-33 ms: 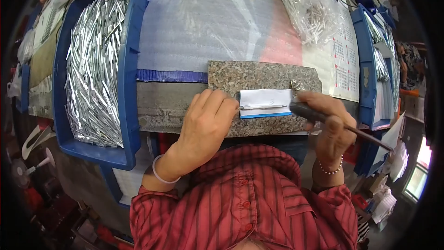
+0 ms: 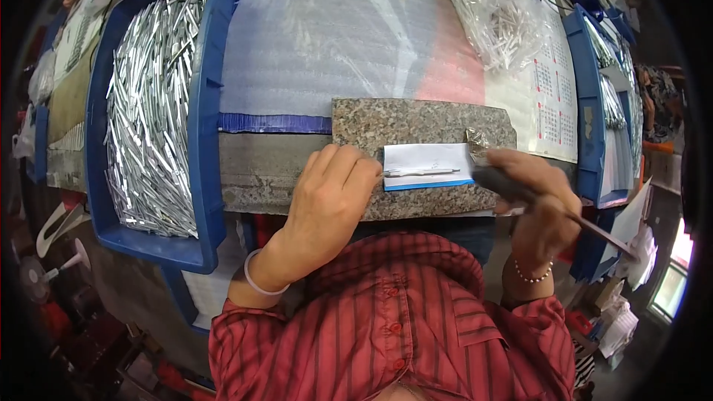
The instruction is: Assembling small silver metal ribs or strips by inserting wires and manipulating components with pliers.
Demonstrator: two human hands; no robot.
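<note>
On a speckled granite slab [image 2: 416, 120] lies a small white paper pad [image 2: 427, 157] with a blue edge. Across the pad rests a thin silver metal piece [image 2: 434, 173]. My left hand [image 2: 333, 193] is closed in a pinch at the left end of that piece, and the fingertips partly hide it. My right hand [image 2: 541, 197] is wrapped round a tool that looks like a screwdriver [image 2: 506, 184]. Its thick dark handle points toward the pad, and the thin shaft runs out to the lower right. Motion blurs the tool and the right hand. A crumpled shiny scrap [image 2: 476, 138] sits at the pad's upper right.
A blue tray [image 2: 210, 115] full of loose silver strips stands at the left. Plastic bags of thin pale pieces [image 2: 505, 18] lie at the far right. Another blue tray [image 2: 590, 115] with silver pieces is beyond them. A printed calendar sheet [image 2: 548, 104] covers the right side.
My right hand has shifted slightly right with the screwdriver-like tool, farther from the metal piece's right end. My left hand stays almost in place.
</note>
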